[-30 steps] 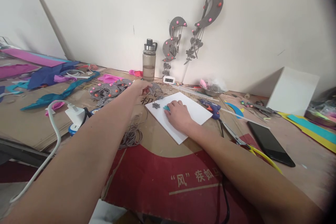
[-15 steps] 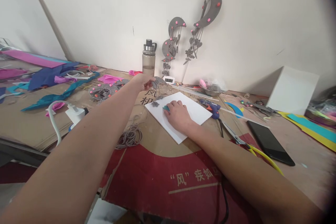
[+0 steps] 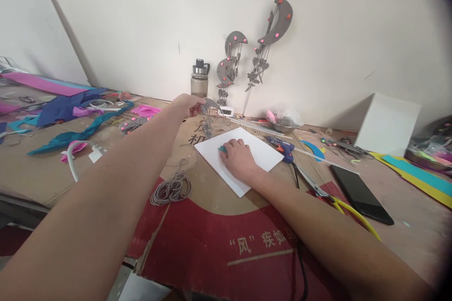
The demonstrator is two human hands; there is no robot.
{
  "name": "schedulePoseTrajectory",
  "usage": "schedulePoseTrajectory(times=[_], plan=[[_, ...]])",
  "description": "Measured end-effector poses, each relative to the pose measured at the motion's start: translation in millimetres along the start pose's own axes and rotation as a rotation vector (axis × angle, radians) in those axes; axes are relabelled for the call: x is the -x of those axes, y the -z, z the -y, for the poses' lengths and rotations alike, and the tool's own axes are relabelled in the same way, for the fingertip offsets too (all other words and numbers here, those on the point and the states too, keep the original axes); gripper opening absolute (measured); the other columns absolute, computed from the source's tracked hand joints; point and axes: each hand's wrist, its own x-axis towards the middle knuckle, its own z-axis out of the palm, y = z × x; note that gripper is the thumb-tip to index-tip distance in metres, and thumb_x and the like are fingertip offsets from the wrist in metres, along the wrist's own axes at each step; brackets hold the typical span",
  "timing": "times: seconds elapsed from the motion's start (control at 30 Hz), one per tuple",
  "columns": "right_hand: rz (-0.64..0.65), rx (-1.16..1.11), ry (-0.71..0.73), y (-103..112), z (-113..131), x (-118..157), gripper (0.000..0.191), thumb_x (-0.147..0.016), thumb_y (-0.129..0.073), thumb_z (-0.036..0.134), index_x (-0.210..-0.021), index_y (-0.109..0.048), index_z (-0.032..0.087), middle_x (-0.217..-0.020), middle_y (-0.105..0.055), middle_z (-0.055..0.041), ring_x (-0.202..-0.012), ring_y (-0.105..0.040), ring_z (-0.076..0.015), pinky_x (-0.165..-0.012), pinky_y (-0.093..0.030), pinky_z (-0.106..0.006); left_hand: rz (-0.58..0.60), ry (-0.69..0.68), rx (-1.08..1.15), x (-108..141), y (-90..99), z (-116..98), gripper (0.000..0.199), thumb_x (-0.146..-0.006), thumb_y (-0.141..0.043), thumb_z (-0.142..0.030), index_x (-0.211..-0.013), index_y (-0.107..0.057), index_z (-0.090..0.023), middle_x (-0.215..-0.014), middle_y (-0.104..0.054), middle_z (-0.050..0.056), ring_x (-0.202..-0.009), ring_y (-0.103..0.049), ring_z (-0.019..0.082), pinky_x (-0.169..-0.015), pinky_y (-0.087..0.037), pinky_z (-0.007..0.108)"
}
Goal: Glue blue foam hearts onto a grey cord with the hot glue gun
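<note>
My left hand [image 3: 189,106] pinches a grey crescent piece [image 3: 212,103] with strings, held up in front of the water bottle [image 3: 199,79]. Small grey pieces [image 3: 207,129] hang below it, just beyond the white board [image 3: 263,150]. On that board lies my right hand [image 3: 237,155], fingers curled, with a small teal item [image 3: 222,149] at its thumb and fingertips. A coil of grey cord [image 3: 173,189] rests on the cardboard nearer to me.
A blue glue gun [image 3: 286,149], yellow-handled scissors [image 3: 323,191] and a black phone [image 3: 362,193] lie at the right. Grey crescent hangings [image 3: 280,21] are on the wall. Coloured strips [image 3: 76,103] and a white cable [image 3: 70,160] are at the left.
The grey dangling pieces have been lifted off the white board's far left corner. My left hand has shifted slightly left. The right hand stays on the board, and the view has tilted up slightly.
</note>
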Motion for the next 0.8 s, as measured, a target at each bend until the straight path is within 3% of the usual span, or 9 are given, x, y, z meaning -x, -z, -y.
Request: schedulePoseTrajectory(times=[0.3, 0.57, 0.7, 0.8], plan=[[0.002, -0.001, -0.010, -1, -1, 0, 0.038, -0.097, -0.034, 0.034, -0.117, -0.060, 0.014, -0.121, -0.056, -0.0150, -0.111, -0.045, -0.0297, -0.088, -0.040, -0.044, -0.060, 0.006, -0.061, -27, 9.8, 16, 0.011, -0.072, -0.073, -0.013, -0.074, -0.062, -0.014, -0.051, -0.057, -0.001, -0.046, -0.050, 0.007, -0.041, -0.026, 0.018], [0.004, 0.004, -0.007, -3, -1, -1, 0.037, -0.096, -0.036, 0.034, -0.117, -0.060, 0.014, -0.121, -0.056, -0.0152, -0.112, -0.045, -0.0297, -0.089, -0.039, -0.044, -0.171, 0.042, -0.219, -41, 22.2, 50, 0.012, -0.077, -0.068, -0.013, -0.074, -0.056, -0.015, -0.053, -0.056, -0.003, -0.044, -0.049, 0.006, -0.045, -0.029, 0.018], [-0.002, -0.011, -0.007, -3, -1, -2, 0.038, -0.096, -0.036, 0.034, -0.118, -0.060, 0.014, -0.121, -0.057, -0.0148, -0.112, -0.045, -0.0300, -0.089, -0.039, -0.045, -0.255, 0.051, -0.345, -45, 28.4, 66, 0.016, -0.073, -0.071, -0.014, -0.071, -0.055, -0.014, -0.052, -0.053, 0.000, -0.047, -0.049, 0.010, -0.050, -0.037, 0.023], [-0.004, -0.029, -0.009, -2, -1, -1, 0.036, -0.096, -0.038, 0.033, -0.118, -0.060, 0.014, -0.122, -0.057, -0.0144, -0.112, -0.044, -0.0292, -0.090, -0.038, -0.044, -0.285, 0.044, -0.498, -48, 30.1, 69, 0.017, -0.067, -0.074, -0.014, -0.068, -0.057, -0.015, -0.056, -0.056, 0.006, -0.056, -0.056, 0.019, -0.053, -0.040, 0.028]])
